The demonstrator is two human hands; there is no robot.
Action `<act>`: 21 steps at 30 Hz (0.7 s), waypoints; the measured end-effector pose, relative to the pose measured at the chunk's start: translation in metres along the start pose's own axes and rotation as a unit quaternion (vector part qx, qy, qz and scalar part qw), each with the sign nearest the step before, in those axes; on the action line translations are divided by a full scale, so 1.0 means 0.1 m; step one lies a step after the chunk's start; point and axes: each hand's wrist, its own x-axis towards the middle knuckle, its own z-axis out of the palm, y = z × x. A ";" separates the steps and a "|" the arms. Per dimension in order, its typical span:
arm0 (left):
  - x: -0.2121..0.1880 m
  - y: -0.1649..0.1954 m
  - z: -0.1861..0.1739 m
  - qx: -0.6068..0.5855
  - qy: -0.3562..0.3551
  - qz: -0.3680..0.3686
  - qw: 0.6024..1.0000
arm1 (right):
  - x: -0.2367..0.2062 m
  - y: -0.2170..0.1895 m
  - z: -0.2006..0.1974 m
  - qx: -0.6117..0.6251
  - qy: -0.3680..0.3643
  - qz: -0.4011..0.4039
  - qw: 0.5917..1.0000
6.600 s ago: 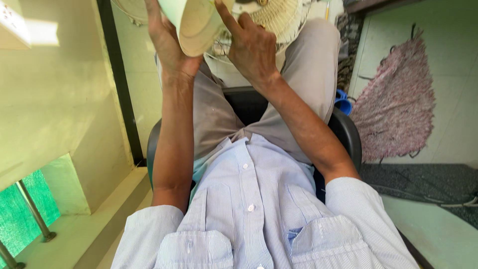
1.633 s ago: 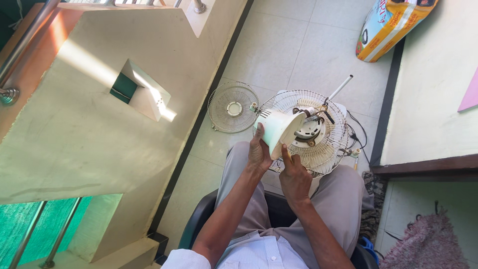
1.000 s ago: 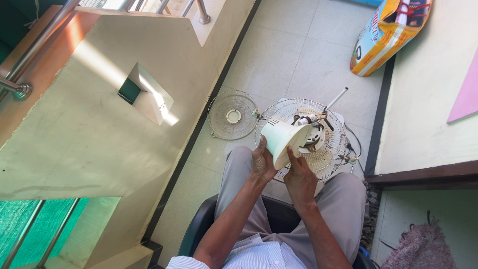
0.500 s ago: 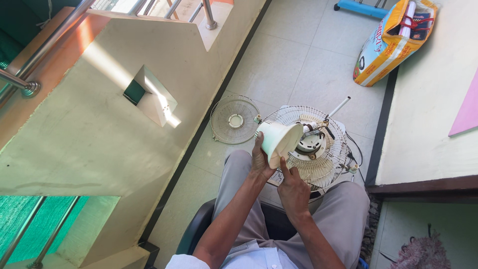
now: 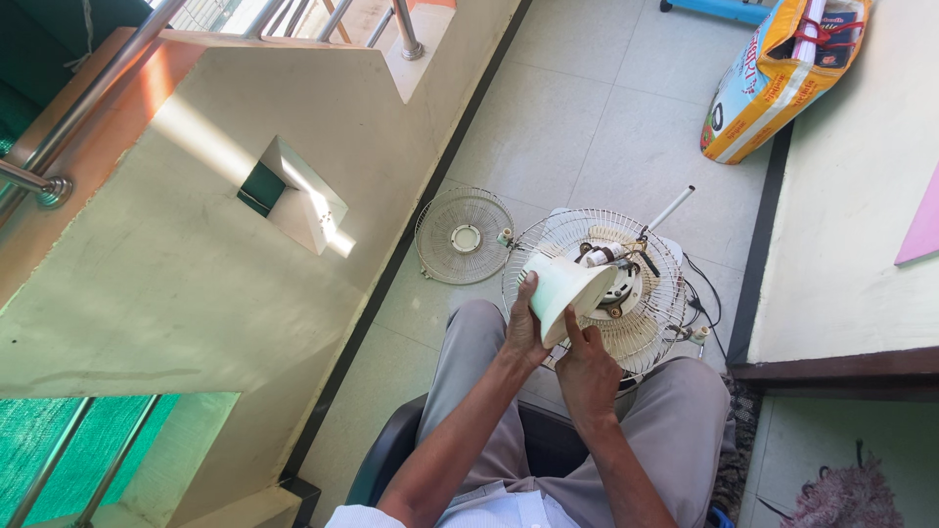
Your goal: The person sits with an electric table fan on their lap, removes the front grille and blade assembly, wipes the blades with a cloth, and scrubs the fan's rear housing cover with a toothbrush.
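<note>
I sit on a dark chair and hold a cream plastic fan motor cover (image 5: pixel 567 286) above my knees. My left hand (image 5: pixel 522 332) grips its left rim, thumb up along the edge. My right hand (image 5: pixel 584 370) holds it from below, with the index finger raised against its underside. Just beyond the cover, a fan's rear wire guard (image 5: pixel 653 337) with the exposed motor (image 5: pixel 614 275) in its middle rests between my legs, and a white pole (image 5: pixel 673 207) sticks out behind it.
A detached round fan grille (image 5: pixel 464 236) lies on the tiled floor to the left, by a cream stair wall (image 5: pixel 196 254) with a metal railing (image 5: pixel 93 93). A yellow and orange sack (image 5: pixel 782 78) lies at the far right beside a pale wall.
Six seconds ago the cover was raised close to the camera. Since then the view has steadied downward, and over the last second both hands have kept their grip on the cover above the fan guard.
</note>
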 end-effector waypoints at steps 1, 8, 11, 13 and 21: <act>-0.01 -0.02 -0.01 0.000 0.007 -0.002 1.000 | 0.01 0.00 -0.01 0.005 -0.005 0.005 1.000; 0.00 0.01 -0.01 -0.006 -0.021 0.014 1.000 | -0.03 -0.08 -0.08 -0.023 -0.011 -0.013 1.000; -0.02 0.03 0.01 0.003 -0.003 0.002 1.000 | -0.03 -0.09 -0.09 0.012 0.008 -0.002 1.000; -0.02 0.05 0.01 -0.020 -0.012 0.013 1.000 | -0.03 -0.10 -0.10 -0.006 -0.002 -0.009 1.000; -0.02 0.06 -0.01 0.001 -0.023 0.030 0.999 | -0.03 -0.12 -0.12 -0.002 -0.003 -0.003 1.000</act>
